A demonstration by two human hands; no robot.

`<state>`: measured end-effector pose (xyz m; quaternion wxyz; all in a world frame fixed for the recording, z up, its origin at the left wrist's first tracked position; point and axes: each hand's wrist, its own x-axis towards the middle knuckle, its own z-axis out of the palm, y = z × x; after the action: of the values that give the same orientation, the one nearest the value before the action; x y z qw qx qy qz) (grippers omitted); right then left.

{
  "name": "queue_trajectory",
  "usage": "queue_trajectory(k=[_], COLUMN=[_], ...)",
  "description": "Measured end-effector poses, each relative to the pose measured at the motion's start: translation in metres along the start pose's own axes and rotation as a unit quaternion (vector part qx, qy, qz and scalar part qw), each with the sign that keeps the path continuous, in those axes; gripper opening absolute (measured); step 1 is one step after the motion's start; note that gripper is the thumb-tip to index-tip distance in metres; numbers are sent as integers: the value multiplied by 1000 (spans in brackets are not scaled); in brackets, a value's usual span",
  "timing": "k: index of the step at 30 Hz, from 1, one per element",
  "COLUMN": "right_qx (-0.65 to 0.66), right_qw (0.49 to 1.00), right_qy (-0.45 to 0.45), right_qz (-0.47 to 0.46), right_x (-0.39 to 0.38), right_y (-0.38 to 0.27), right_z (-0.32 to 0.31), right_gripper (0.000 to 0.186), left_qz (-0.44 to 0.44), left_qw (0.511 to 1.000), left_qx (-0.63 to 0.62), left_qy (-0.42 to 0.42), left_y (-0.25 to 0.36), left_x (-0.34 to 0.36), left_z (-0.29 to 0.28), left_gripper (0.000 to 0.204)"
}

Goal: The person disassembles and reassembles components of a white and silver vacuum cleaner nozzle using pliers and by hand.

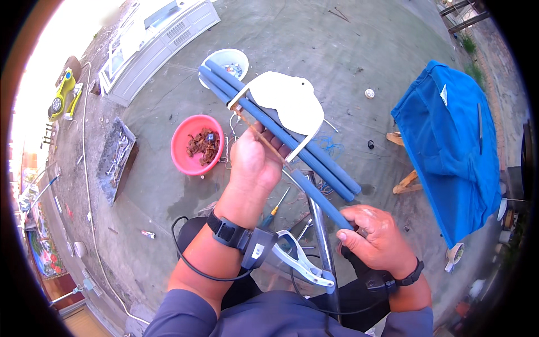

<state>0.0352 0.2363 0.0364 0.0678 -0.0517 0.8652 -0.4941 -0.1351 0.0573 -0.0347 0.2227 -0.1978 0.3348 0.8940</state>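
Note:
My left hand (255,157) is closed around a thin rusty bar (247,119) beneath long blue padded tubes (325,171), with fingers partly hidden. A white shaped plate (286,98) with pale bent brackets lies across these tubes. My right hand (368,236) grips the lower end of a separate blue tube (314,196), which slants up toward the rusty bar. A chrome pole (318,227) runs vertically beneath my hands, with a white plastic fitting (297,253) near its lower part.
A pink basin (182,160) of brown scraps, a white bowl (238,56), a metal tool tray (106,185) and pale panels (163,50) surround me. Blue fabric (449,157) over a wooden frame stands right. A yellow-handled screwdriver (272,213) lies below.

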Motion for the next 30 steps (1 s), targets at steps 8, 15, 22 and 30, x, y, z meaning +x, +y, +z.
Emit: queue_trajectory(k=[8,15,22,30], right_qx=[-89,-57,-176,-68], right_qw=[996,993,984,996], right_qy=[-3,107,0,-44], right_qz=[-12,-7,-19,-34], right_x=[-6,-3,-3,-5], right_y=[-24,-44,-49,-52], right_z=[11,-13,5,-7], right_gripper=[25,23,26,38], left_qz=[25,47,77,52], left_qw=[983,990,985,993], left_qx=[-100,-101,-87,-103], left_qy=[-150,-87,-124,-37], left_y=[15,10,14,10], left_x=[-27,-32,-39,-36], left_z=[13,14,21,21], left_gripper=[46,44,44,30])
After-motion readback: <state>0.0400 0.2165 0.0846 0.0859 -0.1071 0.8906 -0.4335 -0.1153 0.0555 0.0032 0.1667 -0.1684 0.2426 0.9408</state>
